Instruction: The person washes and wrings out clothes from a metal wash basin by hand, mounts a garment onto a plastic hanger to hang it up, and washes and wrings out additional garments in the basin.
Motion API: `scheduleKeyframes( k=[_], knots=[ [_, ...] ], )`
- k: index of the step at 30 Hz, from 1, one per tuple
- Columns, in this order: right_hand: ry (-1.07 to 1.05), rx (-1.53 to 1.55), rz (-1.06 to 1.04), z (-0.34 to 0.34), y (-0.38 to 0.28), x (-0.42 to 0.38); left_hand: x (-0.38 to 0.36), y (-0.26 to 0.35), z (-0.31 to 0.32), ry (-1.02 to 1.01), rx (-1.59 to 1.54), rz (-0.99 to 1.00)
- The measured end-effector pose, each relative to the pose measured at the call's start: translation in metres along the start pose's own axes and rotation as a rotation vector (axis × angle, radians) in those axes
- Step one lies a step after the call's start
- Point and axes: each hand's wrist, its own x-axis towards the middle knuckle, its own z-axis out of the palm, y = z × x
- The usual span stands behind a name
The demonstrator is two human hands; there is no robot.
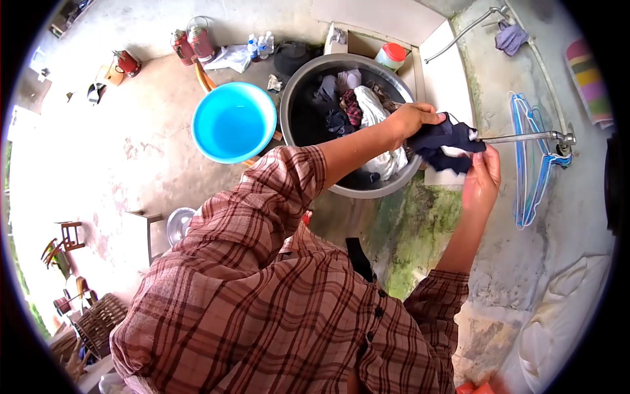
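Note:
A dark navy cloth [441, 146] is stretched between both hands beside the metal tap [518, 138], over the right edge of a large grey basin [287, 111]. My left hand [413, 123] pinches the cloth's upper left part. Lower down, my right hand [483, 178] grips its right end near the tap's spout, with wet-looking skin. In the basin lie a white garment [373, 108], a red checked cloth [351, 107] and dark clothes.
Left of the basin, a blue basin [235, 123] holds water. Blue and white hangers [530, 164] hang on the right wall. A red-lidded jar [391, 56] stands behind the grey basin. Red flasks [201, 43] and bottles [262, 46] line the back wall.

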Motion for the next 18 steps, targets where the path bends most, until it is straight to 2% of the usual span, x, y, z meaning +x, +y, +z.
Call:
scheduleKeyframes(
  k=[1,2,3,8,10,11,13,16,18],
  knots=[
    [0.020,0.103,0.031,0.012,-0.009,-0.004,-0.012,0.009,0.011,0.003,-0.021,-0.036],
    [0.043,0.201,0.060,0.017,-0.019,-0.006,-0.006,0.001,0.015,-0.008,0.031,0.053],
    [0.015,0.230,0.028,0.011,-0.020,-0.005,-0.011,0.004,0.023,-0.050,0.074,0.047],
    [0.011,0.181,-0.069,-0.007,-0.053,-0.021,-0.035,0.015,0.044,-0.320,0.450,0.028],
    [0.064,0.122,-0.170,-0.021,-0.071,-0.032,-0.034,0.007,0.053,-0.333,0.764,0.059],
    [0.085,0.130,-0.200,-0.025,-0.079,-0.039,-0.039,0.003,0.059,-0.340,0.861,0.155],
    [0.128,0.143,-0.258,-0.033,-0.096,-0.051,-0.044,-0.001,0.071,-0.413,0.823,0.012],
    [-0.014,0.429,-0.177,-0.071,-0.108,-0.065,-0.045,-0.017,0.092,-0.479,0.810,-0.112],
    [0.006,0.545,-0.119,-0.082,-0.111,-0.075,-0.049,-0.034,0.108,-0.582,0.703,0.040]
  ],
)
